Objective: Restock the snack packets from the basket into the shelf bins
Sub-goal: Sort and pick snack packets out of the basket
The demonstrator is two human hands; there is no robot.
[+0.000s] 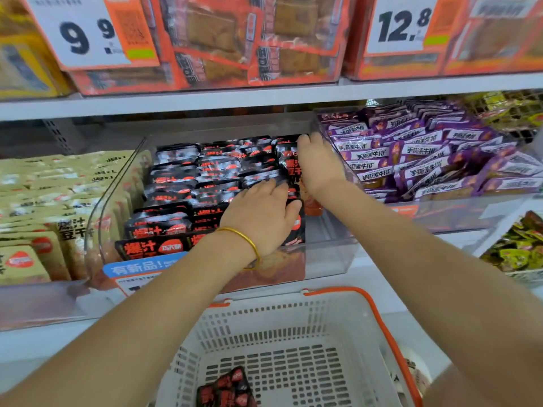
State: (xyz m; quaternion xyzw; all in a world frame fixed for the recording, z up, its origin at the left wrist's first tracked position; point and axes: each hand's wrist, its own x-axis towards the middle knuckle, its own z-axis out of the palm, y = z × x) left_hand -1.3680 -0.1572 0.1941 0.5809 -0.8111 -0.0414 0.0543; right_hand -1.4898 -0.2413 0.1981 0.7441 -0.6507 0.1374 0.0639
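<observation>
**Both hands in the black-packet bin**

Shop shelving (264, 96) fills the view, with price tags reading 9.9 (85, 33) and 12.8 (402, 24) along the top of the frame. At mid-frame a clear bin (329, 254) holds rows of black snack packets (182, 171), with beige packets (58, 183) to its left and purple packets (411, 154) to its right. The left hand (261, 212), a gold bangle (246, 239) on its wrist, lies flat on the black rows with its fingers nearly straight. Its thumb is against an upright packet (289, 168). The right hand (320, 163) reaches along that packet's right side toward the back of the bin. I cannot tell whether its fingers grip it. At the bottom of the frame is a white basket (293, 324) with an orange handle. A few black packets (224, 389) lie in it.
</observation>
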